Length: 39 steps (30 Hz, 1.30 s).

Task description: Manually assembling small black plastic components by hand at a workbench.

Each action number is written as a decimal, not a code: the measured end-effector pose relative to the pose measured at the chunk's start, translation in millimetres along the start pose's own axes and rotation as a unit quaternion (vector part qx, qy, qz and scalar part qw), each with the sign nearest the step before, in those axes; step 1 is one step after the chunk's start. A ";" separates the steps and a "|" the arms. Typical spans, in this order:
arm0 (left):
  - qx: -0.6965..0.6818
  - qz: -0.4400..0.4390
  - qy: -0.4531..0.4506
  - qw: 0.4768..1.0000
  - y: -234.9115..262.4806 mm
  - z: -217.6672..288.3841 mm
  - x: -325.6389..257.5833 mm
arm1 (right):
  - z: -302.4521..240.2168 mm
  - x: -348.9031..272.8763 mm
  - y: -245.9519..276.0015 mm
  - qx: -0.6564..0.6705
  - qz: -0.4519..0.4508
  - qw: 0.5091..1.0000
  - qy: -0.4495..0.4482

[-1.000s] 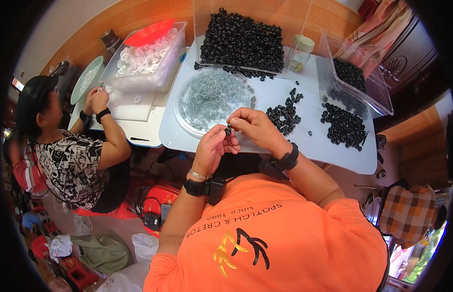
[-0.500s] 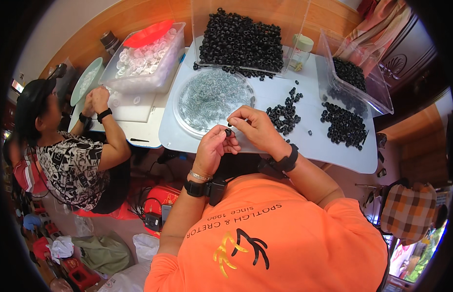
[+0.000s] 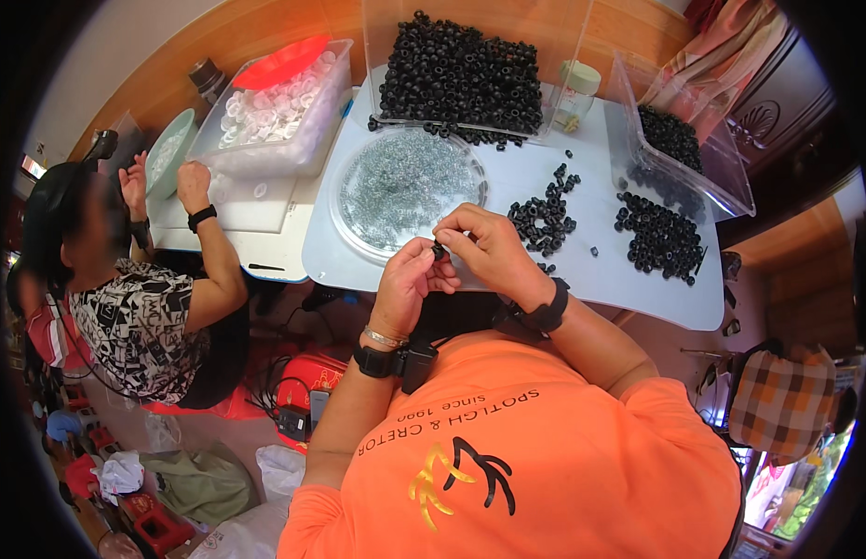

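My left hand [image 3: 410, 279] is closed with its fingertips round a small black ring-shaped part [image 3: 439, 252], just over the near edge of the pale table [image 3: 582, 296]. Thumb and forefinger of my right hand [image 3: 493, 247] are pinched together right at the top of that part. Whatever lies between those right fingertips is too small to make out. Beyond my hands stands a round clear tray [image 3: 338, 224] spread with tiny clear pieces [image 3: 410, 182]. Loose black parts [image 3: 543, 219] lie to the right of my right hand.
A clear bin [image 3: 568, 56] heaped with black parts stands at the back, beside a lidded jar [image 3: 577, 93]. At right a tilted clear bin [image 3: 722, 191] and another pile of black parts [image 3: 658, 233]. A co-worker [image 3: 144, 307] sits left by a tub of white parts [image 3: 265, 158].
My right fingertips have come down onto the black part in my left hand. The co-worker's hands, together before, are now apart, one raised beside the green bowl.
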<state>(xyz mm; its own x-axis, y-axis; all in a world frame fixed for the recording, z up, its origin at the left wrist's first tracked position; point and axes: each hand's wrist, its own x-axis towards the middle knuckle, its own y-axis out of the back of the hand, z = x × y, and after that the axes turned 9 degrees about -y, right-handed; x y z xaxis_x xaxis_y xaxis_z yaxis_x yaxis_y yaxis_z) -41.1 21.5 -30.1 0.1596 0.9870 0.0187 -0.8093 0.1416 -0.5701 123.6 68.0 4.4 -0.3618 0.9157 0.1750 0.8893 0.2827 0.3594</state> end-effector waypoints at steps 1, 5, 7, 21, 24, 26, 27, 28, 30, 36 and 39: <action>0.003 0.001 0.001 1.000 -0.6 0.2 0.0 | -0.2 -0.7 0.2 0.009 0.002 1.000 -0.004; 0.017 -0.033 -0.023 0.999 3.1 -0.2 -2.5 | -4.7 -1.2 3.2 0.049 0.003 0.998 -0.027; 0.015 -0.041 -0.030 0.999 5.0 -0.6 -3.4 | -5.6 -1.1 5.2 0.051 0.007 0.998 -0.018; -0.019 -0.054 -0.048 0.997 8.1 -4.2 -5.4 | -11.7 -7.5 5.3 0.045 -0.014 0.999 -0.010; -0.019 -0.051 -0.047 0.997 8.3 -4.3 -5.5 | -10.1 -6.7 4.3 0.019 -0.003 1.000 0.020; -0.006 -0.056 -0.044 0.997 7.9 -3.5 -5.3 | -11.6 -6.7 4.4 0.014 0.000 1.000 0.012; -0.007 -0.055 -0.044 0.997 8.1 -3.7 -5.0 | -12.5 -7.0 4.6 0.013 0.000 1.000 0.012; -0.008 -0.053 -0.040 0.998 8.3 -3.9 -4.6 | -13.3 -7.4 4.8 0.001 0.003 1.000 0.013; -0.009 -0.052 -0.037 0.998 8.0 -4.0 -4.3 | -13.4 -8.5 4.2 -0.011 0.005 1.000 0.014; 0.000 -0.035 -0.028 0.999 4.9 -4.2 -3.1 | -6.4 -9.7 -0.5 -0.036 0.028 0.997 0.057; 0.007 -0.026 -0.026 0.999 4.8 -6.0 -1.2 | -4.3 -10.6 -2.2 -0.036 0.026 0.998 0.054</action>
<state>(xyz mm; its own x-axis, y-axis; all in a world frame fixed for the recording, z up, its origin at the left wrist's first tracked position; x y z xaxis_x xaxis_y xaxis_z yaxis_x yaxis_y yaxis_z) -41.8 20.6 -37.8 0.1720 0.9810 0.0901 -0.8084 0.1928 -0.5561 124.3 56.4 5.7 -0.3468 0.8912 0.2924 0.8868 0.2100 0.4117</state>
